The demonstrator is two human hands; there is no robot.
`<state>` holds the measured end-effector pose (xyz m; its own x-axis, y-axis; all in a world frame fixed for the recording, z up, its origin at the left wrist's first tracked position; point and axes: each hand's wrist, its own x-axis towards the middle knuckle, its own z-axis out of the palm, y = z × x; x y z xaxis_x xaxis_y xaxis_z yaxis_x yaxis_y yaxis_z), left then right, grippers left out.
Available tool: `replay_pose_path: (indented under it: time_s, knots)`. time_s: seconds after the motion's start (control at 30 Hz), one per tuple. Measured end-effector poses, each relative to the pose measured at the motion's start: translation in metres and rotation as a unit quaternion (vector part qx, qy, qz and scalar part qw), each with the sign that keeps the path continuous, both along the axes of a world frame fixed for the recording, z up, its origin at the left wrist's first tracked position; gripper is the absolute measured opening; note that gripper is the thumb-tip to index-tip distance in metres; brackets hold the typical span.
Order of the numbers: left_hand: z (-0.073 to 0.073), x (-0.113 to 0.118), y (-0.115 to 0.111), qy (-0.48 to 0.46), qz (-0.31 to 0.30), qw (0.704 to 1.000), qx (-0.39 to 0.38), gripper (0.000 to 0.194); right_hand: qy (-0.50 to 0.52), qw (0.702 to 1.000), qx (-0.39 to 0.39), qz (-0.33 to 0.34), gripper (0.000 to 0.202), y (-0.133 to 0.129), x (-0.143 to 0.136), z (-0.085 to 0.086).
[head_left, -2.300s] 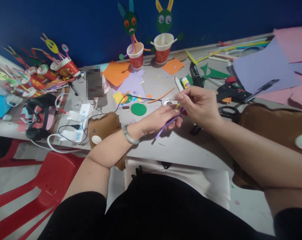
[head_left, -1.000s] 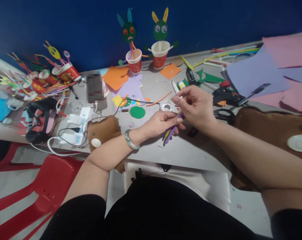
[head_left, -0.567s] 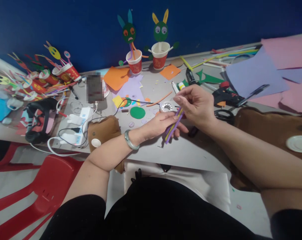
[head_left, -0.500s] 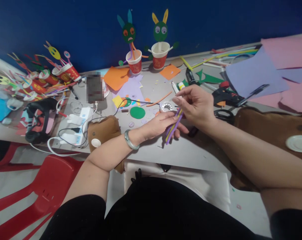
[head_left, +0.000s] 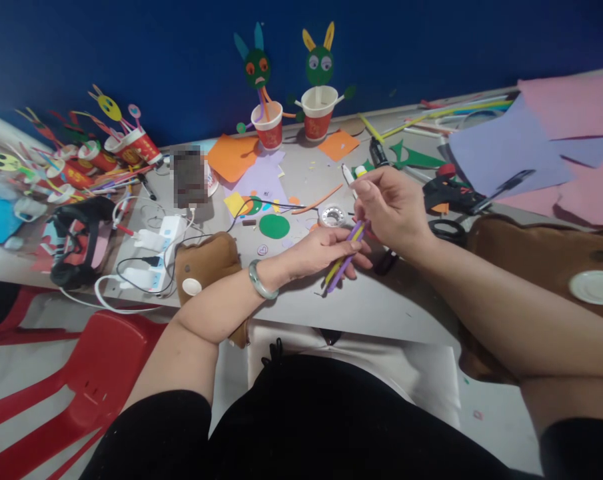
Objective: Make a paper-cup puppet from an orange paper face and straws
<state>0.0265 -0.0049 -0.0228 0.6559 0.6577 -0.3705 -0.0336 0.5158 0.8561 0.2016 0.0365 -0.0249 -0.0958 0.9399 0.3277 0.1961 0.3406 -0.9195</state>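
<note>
Purple and yellow strips (head_left: 339,272) lie slanted across the fingers of my left hand (head_left: 322,251), whose thumb presses on them. At their upper end, my right hand (head_left: 394,203) has its fingers closed round the strips. A roll of clear tape (head_left: 333,215) rests on the table just beyond my left hand. Left of it are a green paper circle (head_left: 274,227) and a curved orange strip (head_left: 318,201). Right behind my right hand is a white marker (head_left: 348,175), partly hidden.
Two paper cups, one with an orange-eyed puppet (head_left: 268,128) and one with a yellow-eared puppet (head_left: 318,120), stand at the back. A power strip (head_left: 167,250) with cables lies left. Black scissors (head_left: 447,230) and purple paper (head_left: 506,153) are right.
The strips' lower ends have spread apart, with the yellow now showing left of the purple. My right hand has moved slightly right, and my left thumb lies over the strips.
</note>
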Motion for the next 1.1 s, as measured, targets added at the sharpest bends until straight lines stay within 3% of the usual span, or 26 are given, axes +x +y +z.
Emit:
replay_pose_path:
  time_s: [0.17, 0.3, 0.53, 0.73, 0.97, 1.1]
  knots:
    - [-0.003, 0.002, 0.000, 0.006, -0.008, 1.000, 0.009, 0.046, -0.063, 0.997, 0.052, -0.009, 0.057, -0.007, 0.000, 0.003]
    - [-0.004, 0.006, -0.003, 0.002, -0.001, 1.000, -0.002, 0.036, -0.094, 0.992, 0.083, -0.029, 0.047, -0.011, 0.002, 0.005]
    - [0.000, 0.006, 0.003, -0.006, 0.104, 0.995, 0.005, 0.040, 0.020, 0.998, 0.053, -0.021, 0.044, -0.010, 0.000, -0.001]
    - [0.005, 0.003, 0.010, -0.018, 0.135, 0.991, 0.008, 0.045, 0.036, 0.997, 0.070, -0.004, 0.052, -0.013, -0.004, -0.004]
    - [0.008, 0.002, 0.005, -0.020, 0.116, 0.993, 0.008, 0.039, 0.050, 0.995, 0.083, -0.002, 0.045, -0.007, -0.003, -0.006]
    - [0.003, 0.004, 0.001, -0.011, 0.082, 0.997, 0.004, 0.034, -0.007, 0.994, 0.106, -0.018, 0.048, -0.004, 0.000, -0.006]
